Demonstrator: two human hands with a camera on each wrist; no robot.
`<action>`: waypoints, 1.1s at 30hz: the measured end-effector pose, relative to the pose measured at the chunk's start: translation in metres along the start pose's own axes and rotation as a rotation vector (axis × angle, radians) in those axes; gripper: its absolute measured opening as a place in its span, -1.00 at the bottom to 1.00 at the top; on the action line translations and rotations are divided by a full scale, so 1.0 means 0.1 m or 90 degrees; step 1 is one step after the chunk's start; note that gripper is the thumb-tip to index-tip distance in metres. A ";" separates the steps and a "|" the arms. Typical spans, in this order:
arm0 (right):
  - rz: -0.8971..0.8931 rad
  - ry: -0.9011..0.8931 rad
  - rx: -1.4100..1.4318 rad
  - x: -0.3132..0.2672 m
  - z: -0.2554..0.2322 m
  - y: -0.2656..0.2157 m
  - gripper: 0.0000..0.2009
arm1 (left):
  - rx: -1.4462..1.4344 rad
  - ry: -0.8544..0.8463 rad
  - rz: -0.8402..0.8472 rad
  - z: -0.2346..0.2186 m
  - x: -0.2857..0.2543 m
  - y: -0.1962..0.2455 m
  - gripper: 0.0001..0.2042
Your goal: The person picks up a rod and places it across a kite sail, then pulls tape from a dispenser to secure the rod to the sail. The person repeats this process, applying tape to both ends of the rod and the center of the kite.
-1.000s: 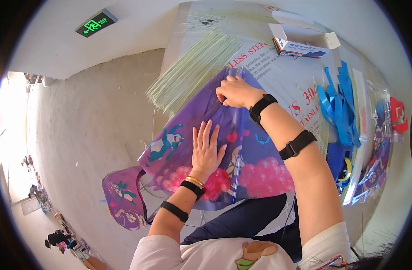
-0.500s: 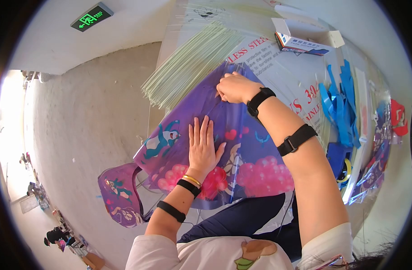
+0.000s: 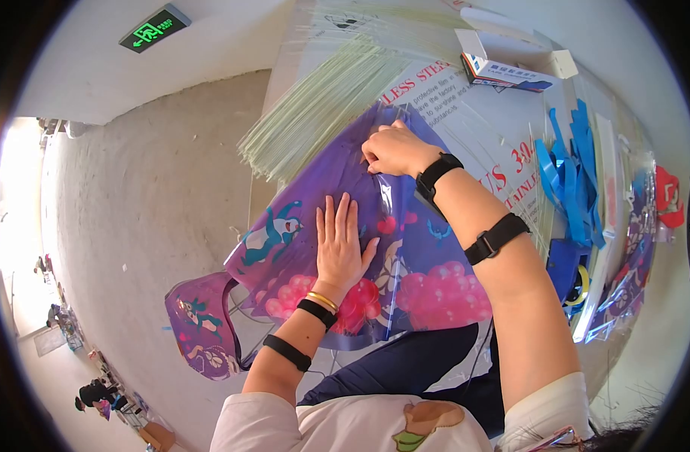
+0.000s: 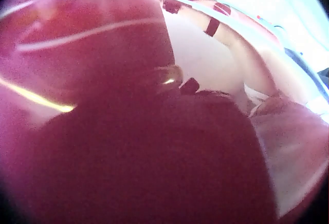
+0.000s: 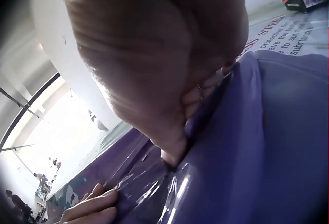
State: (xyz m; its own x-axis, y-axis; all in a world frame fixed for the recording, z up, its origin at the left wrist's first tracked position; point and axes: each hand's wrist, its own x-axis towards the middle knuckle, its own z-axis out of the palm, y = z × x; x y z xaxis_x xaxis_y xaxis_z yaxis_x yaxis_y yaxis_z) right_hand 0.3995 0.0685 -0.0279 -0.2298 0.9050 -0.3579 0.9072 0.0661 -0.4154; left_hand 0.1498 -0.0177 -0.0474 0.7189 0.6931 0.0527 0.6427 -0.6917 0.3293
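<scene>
A purple printed plastic sheet [image 3: 435, 248] with penguin and pink balloon pictures lies over the table's near part. My left hand [image 3: 340, 245] rests flat on it, fingers straight and pointing away from me. Farther up, my right hand [image 3: 397, 149] has its fingers curled and pinches a fold of the sheet near its far end. In the right wrist view, thumb and fingers of the right hand [image 5: 169, 64] grip the gathered purple film [image 5: 221, 131], and left fingertips [image 5: 95, 206] lie on the sheet. Reddish blurred film fills most of the left wrist view.
Pale thin sticks [image 3: 322, 105] lie in a bundle beyond the sheet. An opened tape box [image 3: 510, 71] stands at the back right, with blue strips [image 3: 575, 173] and a blue tape dispenser [image 3: 567, 267] at the right. Another printed piece [image 3: 201, 331] hangs at the left.
Since the earliest frame, the left hand and sheet have shifted slightly up and left in the head view, along with the surroundings. The right hand keeps its pinch; the shine on the film has changed.
</scene>
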 end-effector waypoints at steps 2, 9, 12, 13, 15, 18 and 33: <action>-0.008 -0.006 -0.012 0.02 0.03 0.01 -0.81 | 0.002 -0.002 0.001 0.01 -0.01 0.01 -0.23; 0.014 0.022 -0.005 -0.05 0.00 0.00 -0.82 | 0.021 0.000 0.004 0.03 -0.01 -0.01 -0.23; 0.026 0.062 -0.098 -0.09 0.04 -0.13 -0.81 | 0.022 0.002 0.006 0.03 0.00 -0.01 -0.23; 0.026 0.063 -0.098 -0.06 0.06 -0.12 -0.81 | 0.024 0.006 0.008 0.03 0.00 -0.01 -0.23; 0.030 0.064 -0.086 -0.03 0.10 -0.09 -0.83 | 0.025 0.003 0.008 0.02 -0.01 -0.01 -0.23; 0.027 0.053 -0.091 -0.01 0.11 -0.09 -0.82 | 0.023 0.005 0.007 0.03 0.00 -0.01 -0.24; 0.097 0.435 -0.046 -1.42 0.24 -0.66 -0.57 | 0.022 0.041 0.026 0.03 -0.04 -0.01 -0.25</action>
State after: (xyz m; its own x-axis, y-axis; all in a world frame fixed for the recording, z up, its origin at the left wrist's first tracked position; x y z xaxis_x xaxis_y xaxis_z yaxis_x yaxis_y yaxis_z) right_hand 0.3635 -0.0740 0.0307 0.1532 0.9660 0.2084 0.9382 -0.0760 -0.3376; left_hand 0.1470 -0.0207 -0.0503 0.7268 0.6751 0.1263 0.6230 -0.7255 0.2923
